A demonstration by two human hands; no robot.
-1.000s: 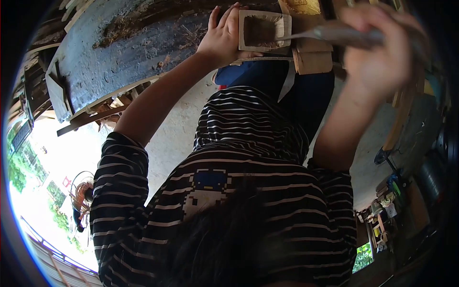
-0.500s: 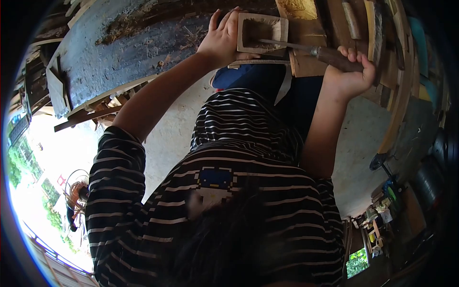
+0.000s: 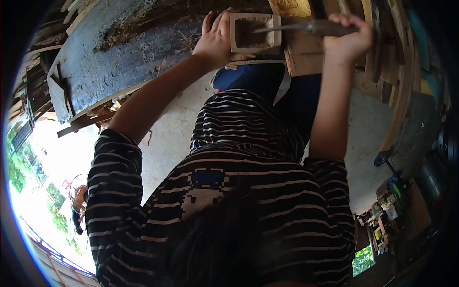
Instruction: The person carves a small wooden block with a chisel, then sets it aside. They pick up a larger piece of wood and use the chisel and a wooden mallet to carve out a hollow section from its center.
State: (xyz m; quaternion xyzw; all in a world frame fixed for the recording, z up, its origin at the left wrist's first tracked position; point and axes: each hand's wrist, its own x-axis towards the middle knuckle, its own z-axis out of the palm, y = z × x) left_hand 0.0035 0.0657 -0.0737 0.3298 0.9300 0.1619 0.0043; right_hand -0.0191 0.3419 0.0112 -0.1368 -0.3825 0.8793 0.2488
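Note:
A hollowed block of pale wood (image 3: 255,49), shaped like a small open box, lies at the edge of the bench. My left hand (image 3: 213,43) grips it from the left, fingers along its far left side and the thumb along the near side. In my right hand (image 3: 351,42), the fingers wrap round the dark wooden handle of a chisel (image 3: 334,28). Its narrow metal blade points left over the block's right rim, with the tip inside the hollow. The inner walls look rough and tool-marked.
The dark, worn bench top (image 3: 143,55) spreads to the left, with debris on it. Wooden boards (image 3: 306,62) lie right of the block, near a yellowish hollowed piece (image 3: 292,6). Long wood strips (image 3: 400,112) stand further right. A fan (image 3: 79,196) is at the lower left.
My right hand has risen and swung slightly left, bringing the chisel from a slant to nearly level. The block and my left hand sit a little further left in view.

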